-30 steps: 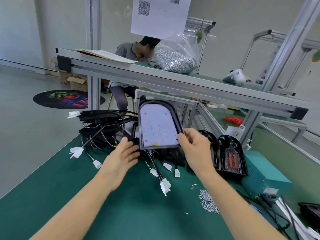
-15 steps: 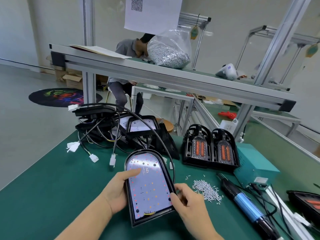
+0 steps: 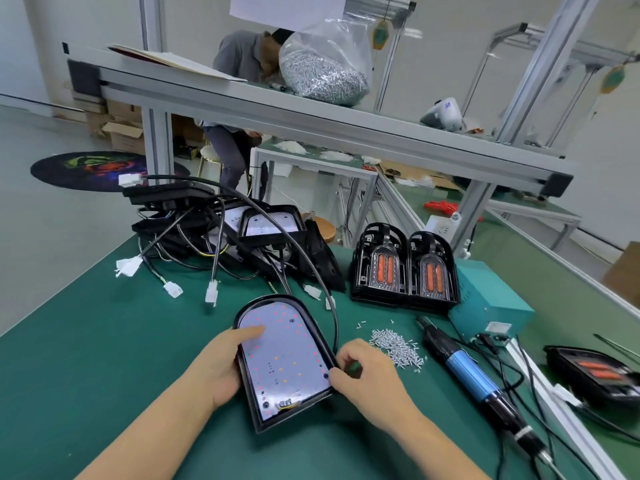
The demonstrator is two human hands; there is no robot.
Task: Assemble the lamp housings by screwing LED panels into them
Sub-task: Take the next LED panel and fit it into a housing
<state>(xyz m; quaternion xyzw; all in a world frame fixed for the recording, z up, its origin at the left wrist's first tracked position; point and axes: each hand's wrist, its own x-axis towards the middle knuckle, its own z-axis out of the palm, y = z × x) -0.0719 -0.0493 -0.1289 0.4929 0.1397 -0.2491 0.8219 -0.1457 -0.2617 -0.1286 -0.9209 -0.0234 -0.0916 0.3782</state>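
A black lamp housing [image 3: 258,415] lies flat on the green mat in front of me, with a white LED panel [image 3: 284,358] seated inside it. My left hand [image 3: 218,365] grips the housing's left edge, its thumb lying on the panel. At the right edge, my right hand [image 3: 367,375] curls its fingers against the housing rim beside the black cable. A loose heap of small silver screws [image 3: 396,348] lies just right of the housing. A blue electric screwdriver [image 3: 467,372] rests on the mat further right.
A pile of black housings with cables and white connectors [image 3: 214,233] sits behind. Two upright lamp covers with orange lenses [image 3: 403,268] stand at centre right beside a teal power box [image 3: 491,303]. Another lamp [image 3: 595,372] lies far right. A person sits beyond the shelf frame.
The housing with its panel came from the pile, where both hands held it upright, down to the mat near me. It now lies flat, and my right hand has shifted along its right rim.
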